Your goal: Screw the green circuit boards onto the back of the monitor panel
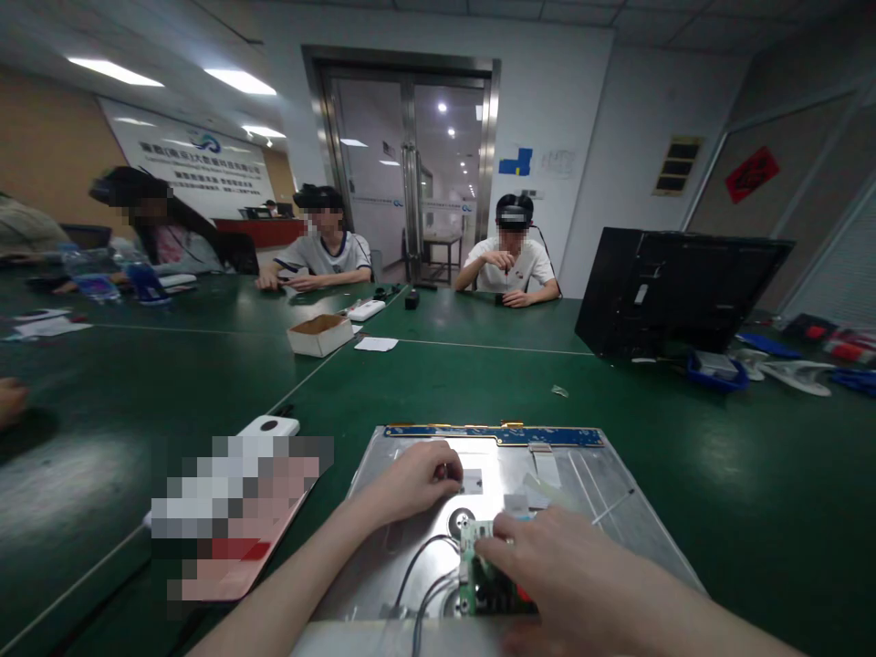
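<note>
A silver metal display panel (602,493) lies flat on the green table in front of me, with a blue circuit strip (493,434) along its far edge. My left hand (417,479) rests on the panel with its fingers curled, pinching something small I cannot make out. My right hand (561,566) lies on a small green circuit board (479,584) near the panel's near edge, fingers pressed against it. Black and white wires (421,570) run from the board toward me.
A blurred-out flat item (233,520) and a white device (268,426) lie left of the panel. A black monitor (674,287) stands at the right, a small cardboard box (320,334) further back. Three people sit at the far side. Another person's hand (10,400) shows at the left edge.
</note>
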`<state>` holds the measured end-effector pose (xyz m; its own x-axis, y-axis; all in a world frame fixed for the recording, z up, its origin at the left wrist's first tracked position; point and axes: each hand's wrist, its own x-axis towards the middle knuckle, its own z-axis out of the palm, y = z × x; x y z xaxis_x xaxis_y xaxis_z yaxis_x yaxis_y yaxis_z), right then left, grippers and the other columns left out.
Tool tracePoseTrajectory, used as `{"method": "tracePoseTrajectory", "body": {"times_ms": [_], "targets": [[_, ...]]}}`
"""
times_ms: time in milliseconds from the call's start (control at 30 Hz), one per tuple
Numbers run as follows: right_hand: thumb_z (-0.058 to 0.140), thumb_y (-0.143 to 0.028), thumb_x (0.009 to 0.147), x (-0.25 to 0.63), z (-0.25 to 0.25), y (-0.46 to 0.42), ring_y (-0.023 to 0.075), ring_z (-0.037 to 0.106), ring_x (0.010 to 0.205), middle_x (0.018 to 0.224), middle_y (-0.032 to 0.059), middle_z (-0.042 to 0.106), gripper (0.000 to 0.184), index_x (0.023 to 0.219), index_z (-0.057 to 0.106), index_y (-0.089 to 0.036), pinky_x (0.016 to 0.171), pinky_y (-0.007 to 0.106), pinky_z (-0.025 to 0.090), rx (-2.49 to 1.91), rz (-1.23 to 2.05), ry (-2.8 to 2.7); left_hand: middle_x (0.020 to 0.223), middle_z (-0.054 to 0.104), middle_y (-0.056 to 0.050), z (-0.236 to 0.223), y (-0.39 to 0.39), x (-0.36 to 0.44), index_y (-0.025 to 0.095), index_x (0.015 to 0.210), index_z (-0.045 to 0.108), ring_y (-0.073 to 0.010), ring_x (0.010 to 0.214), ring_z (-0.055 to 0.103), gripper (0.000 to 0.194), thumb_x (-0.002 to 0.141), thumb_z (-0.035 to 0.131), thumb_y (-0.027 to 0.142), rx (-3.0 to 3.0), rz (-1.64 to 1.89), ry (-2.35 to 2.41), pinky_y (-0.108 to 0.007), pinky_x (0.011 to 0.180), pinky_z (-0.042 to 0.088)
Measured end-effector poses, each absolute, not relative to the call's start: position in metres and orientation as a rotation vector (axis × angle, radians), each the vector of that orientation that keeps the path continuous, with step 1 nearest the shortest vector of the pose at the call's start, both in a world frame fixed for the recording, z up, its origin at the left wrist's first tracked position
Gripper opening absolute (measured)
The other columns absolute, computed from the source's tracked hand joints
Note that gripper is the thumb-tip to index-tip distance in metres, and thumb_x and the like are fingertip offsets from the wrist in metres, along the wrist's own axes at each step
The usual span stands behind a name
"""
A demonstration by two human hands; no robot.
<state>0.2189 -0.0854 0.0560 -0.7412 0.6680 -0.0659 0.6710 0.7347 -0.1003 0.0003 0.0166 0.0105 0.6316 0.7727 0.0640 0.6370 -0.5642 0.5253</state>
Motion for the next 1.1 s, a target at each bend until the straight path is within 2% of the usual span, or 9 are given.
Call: {"method": "tracePoseTrajectory", "body": {"times_ms": [167, 333, 433, 600, 733, 900, 1100], "targets": [[0.064, -0.031, 0.083, 0.206, 0.048, -0.092, 0.0219, 0.065, 0.063, 0.094, 0.0094, 0.072, 0.026, 0.104, 0.062, -0.016, 0.045, 0.030, 0.032, 1.087, 0.038, 2.843, 0.084, 0.068, -0.004, 0.012, 0.016, 0.000, 0.019, 0.086, 0.072, -0.0201, 0.078, 0.061, 0.013, 0.086, 0.063, 0.028, 2.392, 0.399, 1.116, -0.028, 0.072, 0.044], [0.062, -0.028, 0.083, 0.210, 0.055, -0.091, 0.0194, 0.063, 0.058, 0.087, 0.0055, 0.073, 0.019, 0.098, 0.062, -0.017, 0.044, 0.032, 0.016, 1.028, 0.079, 2.873, 0.085, 0.068, -0.004, 0.012, 0.016, 0.000, 0.019, 0.086, 0.072, -0.0202, 0.078, 0.061, 0.015, 0.086, 0.063, 0.030, 2.387, 0.395, 1.123, -0.028, 0.073, 0.045], [0.056, -0.026, 0.086, 0.219, 0.063, -0.086, 0.0178, 0.062, 0.058, 0.082, 0.0050, 0.073, 0.011, 0.091, 0.063, -0.018, 0.047, 0.033, 0.013, 1.046, 0.078, 2.942, 0.084, 0.068, -0.004, 0.011, 0.017, 0.000, 0.019, 0.087, 0.072, -0.0201, 0.078, 0.061, 0.015, 0.086, 0.062, 0.030, 2.384, 0.392, 1.124, -0.028, 0.072, 0.045], [0.053, -0.019, 0.091, 0.232, 0.069, -0.065, 0.0153, 0.061, 0.059, 0.079, 0.0053, 0.072, 0.012, 0.089, 0.065, -0.017, 0.050, 0.032, 0.016, 1.222, 0.125, 2.933, 0.080, 0.066, -0.002, 0.011, 0.018, 0.001, 0.019, 0.085, 0.071, -0.0188, 0.075, 0.059, 0.011, 0.083, 0.062, 0.025, 2.379, 0.390, 1.120, -0.027, 0.070, 0.045], [0.051, -0.016, 0.094, 0.236, 0.068, -0.048, 0.0157, 0.063, 0.064, 0.084, 0.0055, 0.074, 0.016, 0.095, 0.067, -0.018, 0.052, 0.031, 0.021, 1.312, 0.121, 2.939, 0.079, 0.064, 0.000, 0.011, 0.018, 0.002, 0.019, 0.082, 0.068, -0.0164, 0.071, 0.057, 0.009, 0.081, 0.060, 0.017, 2.371, 0.409, 1.115, -0.025, 0.066, 0.044], [0.053, -0.017, 0.096, 0.239, 0.065, -0.036, 0.0161, 0.065, 0.069, 0.089, 0.0052, 0.076, 0.016, 0.098, 0.069, -0.019, 0.055, 0.028, 0.027, 1.379, 0.072, 2.941, 0.076, 0.062, 0.001, 0.012, 0.016, 0.003, 0.018, 0.080, 0.066, -0.0158, 0.070, 0.056, 0.007, 0.081, 0.060, 0.017, 2.373, 0.420, 1.094, -0.024, 0.064, 0.042], [0.057, -0.020, 0.096, 0.238, 0.070, -0.040, 0.0179, 0.066, 0.069, 0.086, 0.0057, 0.077, 0.015, 0.094, 0.071, -0.019, 0.055, 0.029, 0.027, 1.403, -0.002, 2.911, 0.077, 0.062, 0.000, 0.013, 0.016, 0.004, 0.018, 0.081, 0.066, -0.0159, 0.070, 0.056, 0.008, 0.081, 0.058, 0.016, 2.379, 0.410, 1.105, -0.025, 0.065, 0.043]]}}
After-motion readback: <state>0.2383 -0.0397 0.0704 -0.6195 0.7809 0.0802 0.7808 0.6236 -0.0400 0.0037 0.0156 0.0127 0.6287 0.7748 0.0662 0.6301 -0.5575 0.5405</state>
